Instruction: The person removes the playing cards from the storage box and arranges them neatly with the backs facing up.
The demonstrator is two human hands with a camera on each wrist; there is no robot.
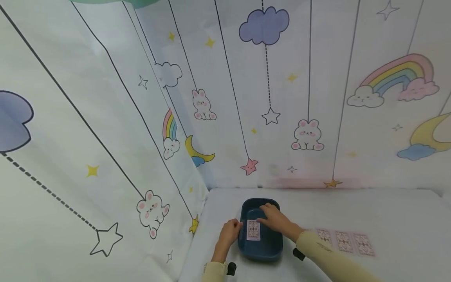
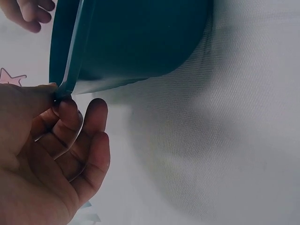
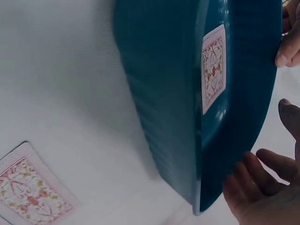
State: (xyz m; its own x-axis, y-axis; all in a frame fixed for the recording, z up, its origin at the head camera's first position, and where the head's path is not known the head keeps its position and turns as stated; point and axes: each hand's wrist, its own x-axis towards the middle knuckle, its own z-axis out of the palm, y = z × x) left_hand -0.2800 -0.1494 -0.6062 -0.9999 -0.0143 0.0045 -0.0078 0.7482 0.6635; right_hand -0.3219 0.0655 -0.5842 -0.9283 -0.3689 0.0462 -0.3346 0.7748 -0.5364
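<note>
Inside the blue tray (image 1: 270,246), one card (image 1: 253,230), flat on the bottom with patterned side up, closer to the left wall than to the right one. Long axis of card pointing away from the person, same direction as that of the tray. At the left rim, the left hand (image 1: 230,232), pinching the edge between thumb and fingers. Above the far right part of the tray, the right hand (image 1: 276,219), relaxed, thumb apart from fingers, nothing visible in grasp. From there, card toward the left and a little nearer to the body. Nearer hand, by judgement: the right, with tray wall between card and left hand. On the table (image 1: 398,219), at right, a row of more cards (image 1: 344,241).
</note>
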